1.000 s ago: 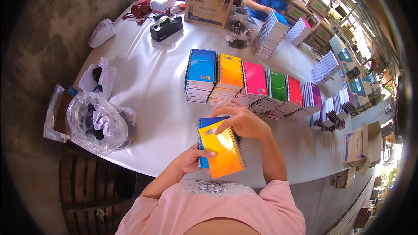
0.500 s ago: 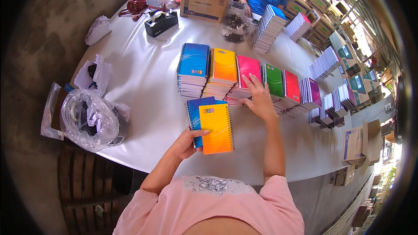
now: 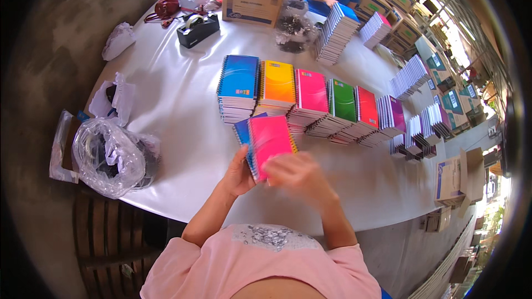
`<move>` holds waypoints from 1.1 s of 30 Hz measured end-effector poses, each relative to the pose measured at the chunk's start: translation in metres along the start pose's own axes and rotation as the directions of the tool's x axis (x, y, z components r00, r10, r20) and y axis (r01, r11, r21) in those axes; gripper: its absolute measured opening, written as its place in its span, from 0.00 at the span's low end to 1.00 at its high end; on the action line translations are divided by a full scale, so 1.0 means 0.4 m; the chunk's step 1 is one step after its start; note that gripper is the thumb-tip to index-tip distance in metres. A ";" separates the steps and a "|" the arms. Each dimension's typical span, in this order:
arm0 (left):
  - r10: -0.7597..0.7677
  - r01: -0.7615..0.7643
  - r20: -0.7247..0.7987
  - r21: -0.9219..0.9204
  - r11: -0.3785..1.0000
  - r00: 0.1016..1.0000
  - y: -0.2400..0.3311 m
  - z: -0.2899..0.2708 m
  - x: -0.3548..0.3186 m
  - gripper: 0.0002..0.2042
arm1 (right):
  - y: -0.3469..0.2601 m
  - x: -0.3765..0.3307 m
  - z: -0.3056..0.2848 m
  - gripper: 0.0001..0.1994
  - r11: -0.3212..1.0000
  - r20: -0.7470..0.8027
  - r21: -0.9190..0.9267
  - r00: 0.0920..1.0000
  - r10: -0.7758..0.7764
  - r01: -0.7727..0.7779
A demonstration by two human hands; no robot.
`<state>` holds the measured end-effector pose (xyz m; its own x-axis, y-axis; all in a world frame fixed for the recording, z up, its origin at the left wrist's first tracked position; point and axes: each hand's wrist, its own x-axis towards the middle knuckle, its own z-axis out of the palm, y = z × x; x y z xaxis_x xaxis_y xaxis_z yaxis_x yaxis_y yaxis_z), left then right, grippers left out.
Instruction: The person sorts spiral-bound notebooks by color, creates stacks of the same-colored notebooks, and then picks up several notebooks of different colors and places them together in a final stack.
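The left hand (image 3: 238,176) grips blue, yellow and pink notebooks (image 3: 270,139) together; the blurred right hand's (image 3: 297,174) grip I cannot tell. Green, red and purple show only in stacks (image 3: 342,99).

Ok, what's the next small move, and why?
Probably square up the pink notebook with the right hand, which is at its lower end: beneath it in the left hand, a blue notebook sticks out to the left and a yellow edge to the right.
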<state>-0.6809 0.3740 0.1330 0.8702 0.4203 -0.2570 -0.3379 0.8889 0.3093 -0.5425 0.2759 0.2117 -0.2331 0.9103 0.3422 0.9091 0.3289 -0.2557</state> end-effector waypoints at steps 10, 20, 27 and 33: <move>-0.200 0.204 -0.068 0.062 0.977 0.977 -0.065 0.020 0.068 0.11 | 0.429 -0.097 -0.040 0.19 0.731 -0.420 -0.388 0.813 0.402 -0.562; -0.042 0.041 -0.019 -0.055 0.998 0.999 -0.134 0.063 0.122 0.15 | 0.148 -0.129 -0.057 0.18 0.972 -0.348 -0.201 0.936 0.048 -0.124; -0.021 0.029 -0.067 0.132 0.991 0.998 -0.170 0.063 0.139 0.19 | 0.329 -0.181 -0.144 0.25 0.944 -0.323 -0.056 0.901 0.291 -0.325; 0.019 -0.004 -0.046 0.306 0.952 0.999 -0.210 0.123 0.157 0.22 | 0.527 -0.275 -0.105 0.17 0.715 -0.447 -0.252 0.734 0.511 -0.652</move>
<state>-0.5800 0.3168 0.1359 0.8460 0.4455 -0.2930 -0.2157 0.7885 0.5760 -0.3106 0.2345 0.1582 0.4482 0.7236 0.5249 0.8891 -0.4217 -0.1779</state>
